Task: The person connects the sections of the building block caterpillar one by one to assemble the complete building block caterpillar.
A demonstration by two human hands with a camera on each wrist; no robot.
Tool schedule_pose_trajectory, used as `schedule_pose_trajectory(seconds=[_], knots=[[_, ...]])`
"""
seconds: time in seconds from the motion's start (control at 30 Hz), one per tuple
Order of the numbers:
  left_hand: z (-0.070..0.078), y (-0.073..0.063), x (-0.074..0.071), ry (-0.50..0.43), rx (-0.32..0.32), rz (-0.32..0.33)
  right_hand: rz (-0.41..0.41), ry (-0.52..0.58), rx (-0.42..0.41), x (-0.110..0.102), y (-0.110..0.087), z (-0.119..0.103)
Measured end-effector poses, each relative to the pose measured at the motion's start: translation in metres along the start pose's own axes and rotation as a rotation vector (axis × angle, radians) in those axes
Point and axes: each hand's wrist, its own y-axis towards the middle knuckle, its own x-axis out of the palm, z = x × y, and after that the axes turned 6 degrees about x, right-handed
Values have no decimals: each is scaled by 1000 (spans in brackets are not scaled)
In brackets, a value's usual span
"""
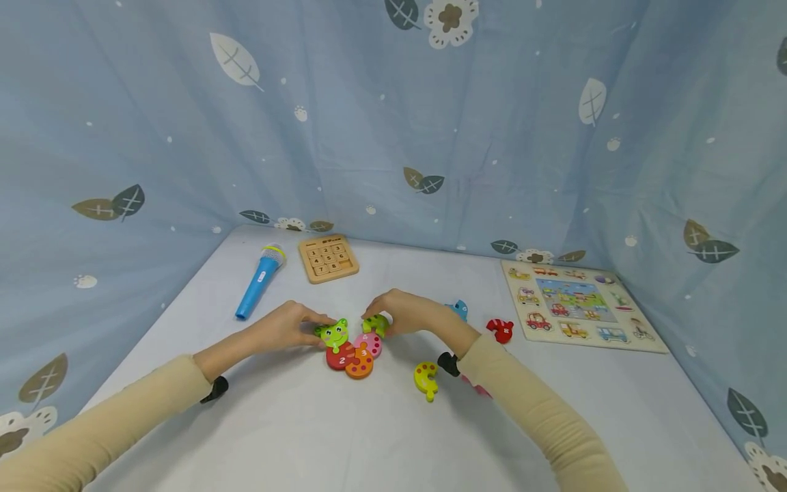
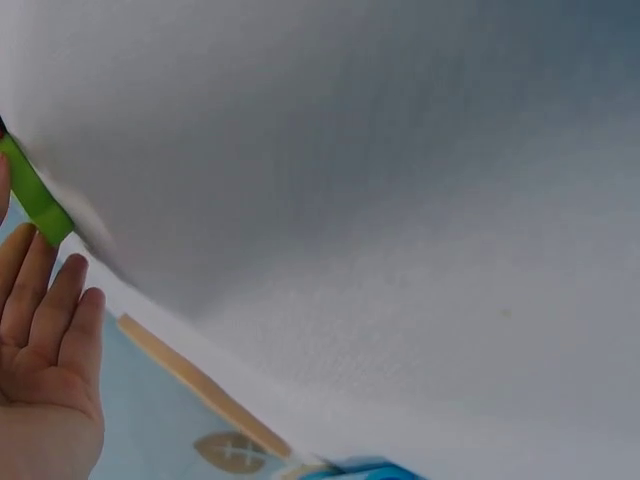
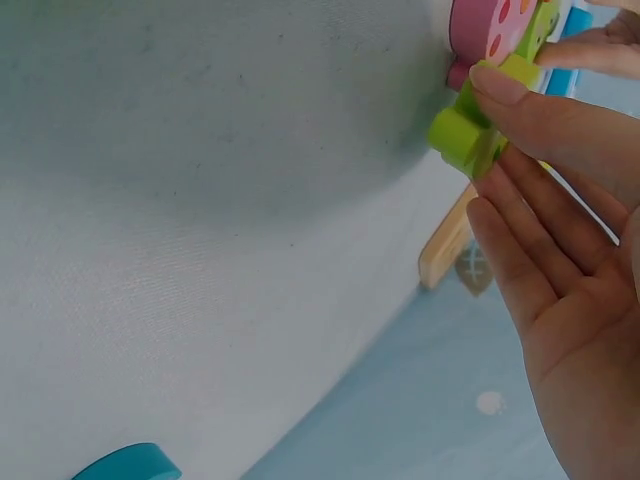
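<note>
Centrally in frame, the right hand (image 1: 402, 311) pinches between thumb and fingertips a green segment (image 1: 376, 324), likely light, stiff, best held edgewise, as the left hand (image 1: 285, 328) pinches a frog-faced head (image 1: 335, 335)

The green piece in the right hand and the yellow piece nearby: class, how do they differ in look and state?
The green piece has darker stripes, while the yellow piece has red spots. The right hand pinches the green piece; the yellow piece lies unheld on the white table. Both are small and brightly coloured.
</note>
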Motion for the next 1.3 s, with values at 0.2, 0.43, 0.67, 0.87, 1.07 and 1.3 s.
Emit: schedule_pose_trajectory(seconds=[0.2, 0.43, 0.67, 0.87, 1.07, 1.3], knots=[[1, 4, -4, 18, 6, -16, -2, -11, 5, 0, -1, 0], [-1, 6, -4, 26, 24, -23, -1, -9, -6, -1, -2, -1], [-2, 4, -2, 22, 13, -10, -20, -15, 28, 4, 1, -1], [-1, 2, -1, 24, 15, 0, -17, -32, 35, 7, 1, -1], [1, 1, -1, 12, -7, 9, -14, -26, 30, 5, 0, -3], [4, 1, 0, 9, -15, 6, -15, -15, 30, 5, -1, -1]])
